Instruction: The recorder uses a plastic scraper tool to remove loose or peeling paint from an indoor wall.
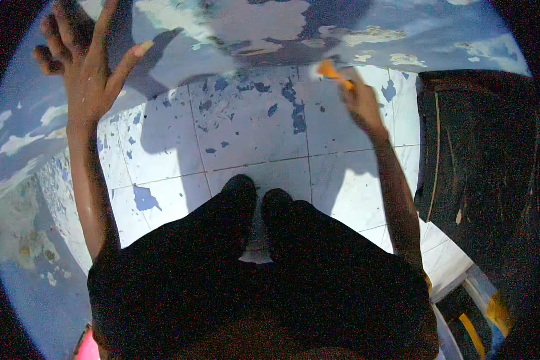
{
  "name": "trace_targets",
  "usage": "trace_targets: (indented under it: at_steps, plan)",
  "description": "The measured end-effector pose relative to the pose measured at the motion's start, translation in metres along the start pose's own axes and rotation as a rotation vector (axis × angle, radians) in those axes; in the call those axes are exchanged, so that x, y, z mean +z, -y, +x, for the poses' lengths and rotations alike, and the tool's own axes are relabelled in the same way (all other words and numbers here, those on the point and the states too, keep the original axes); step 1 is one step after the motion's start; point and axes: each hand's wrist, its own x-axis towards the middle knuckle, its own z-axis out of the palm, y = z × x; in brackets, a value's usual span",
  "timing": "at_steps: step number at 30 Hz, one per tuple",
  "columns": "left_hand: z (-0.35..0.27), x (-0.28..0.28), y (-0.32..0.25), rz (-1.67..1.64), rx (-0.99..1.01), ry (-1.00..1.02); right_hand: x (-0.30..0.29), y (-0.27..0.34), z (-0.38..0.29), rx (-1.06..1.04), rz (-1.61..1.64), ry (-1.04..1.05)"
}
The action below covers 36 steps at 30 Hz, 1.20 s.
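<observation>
My left hand (87, 74) is spread at the upper left, fingers apart, against or just off the blue wall (180, 58) with peeling paint. It holds nothing, and its shadow falls on the wall beside it. At the upper right, my right hand (363, 101) grips a small orange-handled tool (330, 72), which looks like a scraper. Motion blurs the tool, and its pale tip is close to the base of the wall; whether it touches cannot be told. Bare pale patches (373, 36) show where paint is gone.
Blue paint flakes (292, 99) litter the white tiled floor (252, 135) between wall and feet. A large dark panel or piece of furniture (481, 148) stands to the right. A worn frame with yellow marks (481, 288) is at the lower right. Something pink (87, 346) shows at lower left.
</observation>
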Motion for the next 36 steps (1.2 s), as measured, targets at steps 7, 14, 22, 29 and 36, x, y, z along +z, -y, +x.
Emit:
trace_targets:
  at_steps: [7,14,22,29,36]
  plan:
    - [0.000,0.005,-0.001,-0.039,-0.037,-0.062,-0.082,-0.081,0.017,0.075,-0.511,-0.144]
    - [-0.004,0.008,0.000,0.026,-0.050,-0.064,-0.001,-0.049,0.037,-0.152,-0.398,-0.078]
    - [-0.003,0.016,-0.005,-0.034,-0.093,0.036,0.043,0.040,0.066,-0.559,-0.325,-0.349]
    - [-0.017,0.010,0.010,-0.126,-0.083,0.076,0.042,0.062,0.060,-0.487,-0.234,-0.412]
    - [0.002,-0.002,-0.012,-0.202,-0.178,0.106,0.073,0.110,0.077,-0.727,-0.016,-0.535]
